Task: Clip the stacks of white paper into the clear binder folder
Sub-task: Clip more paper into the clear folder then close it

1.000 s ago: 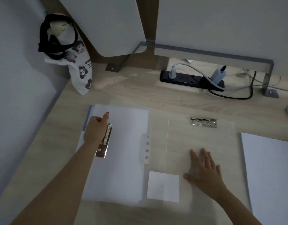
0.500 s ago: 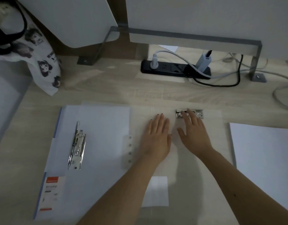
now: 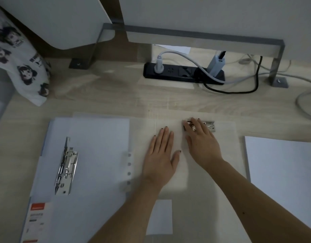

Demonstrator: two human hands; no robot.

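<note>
The clear binder folder (image 3: 200,172) is being pinned flat by the left hand (image 3: 161,157), palm spread; beyond, its crosswise top clip (image 3: 206,126) is being fingered by the nearer right hand (image 3: 201,143), while 1 paper stack (image 3: 284,174) is being left waiting rightward.

The clear binder folder (image 3: 226,165) lies open on the wooden desk (image 3: 116,95). The left hand (image 3: 161,156) presses flat on it, fingers toward twelve o'clock. The right hand (image 3: 202,144), at its three o'clock, fingers the metal clip (image 3: 208,125). A paper stack (image 3: 284,171) lies further toward three o'clock.
</note>
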